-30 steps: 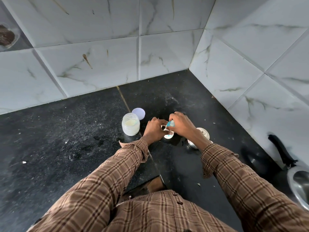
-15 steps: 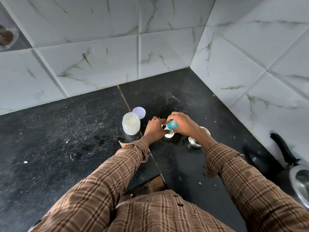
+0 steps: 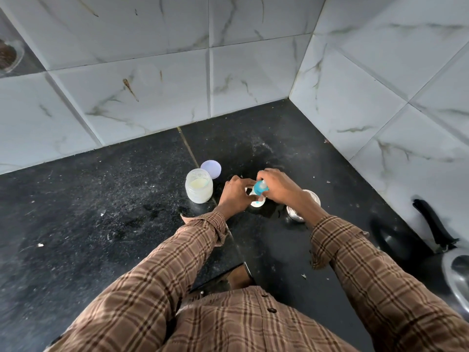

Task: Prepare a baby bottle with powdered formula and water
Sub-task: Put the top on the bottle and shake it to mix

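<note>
I'm looking down on a black stone counter (image 3: pixel 76 212) that runs into a corner of pale marbled wall tiles (image 3: pixel 152 72), with plaid sleeves reaching in from the near edge. At the far right edge sit a steel vessel (image 3: pixel 456 280) and a black handle (image 3: pixel 431 224), well apart from the work. Left of the hands stands an open formula jar (image 3: pixel 198 185) holding pale powder, and its round lid (image 3: pixel 211 169) lies flat just beyond it, touching or nearly so. On the right, partly under my right forearm, is a small steel cup (image 3: pixel 302 209); what is inside I can't tell.

The baby bottle (image 3: pixel 257 200) stands upright between the two hands, its long axis vertical, only a little of its white body showing below them. My left hand (image 3: pixel 234 193) has fingers curled round the bottle's side, steadying it. My right hand (image 3: pixel 281 189) comes over from the right with fingers curled on the blue teat cap (image 3: pixel 261 188), which sits at the bottle's mouth, slightly tilted.

My reading is that the cap is being fitted or twisted. That turns on the cap sitting square on the vertical neck: right hand is on top and does the turning, left holds the body from the left side
</note>
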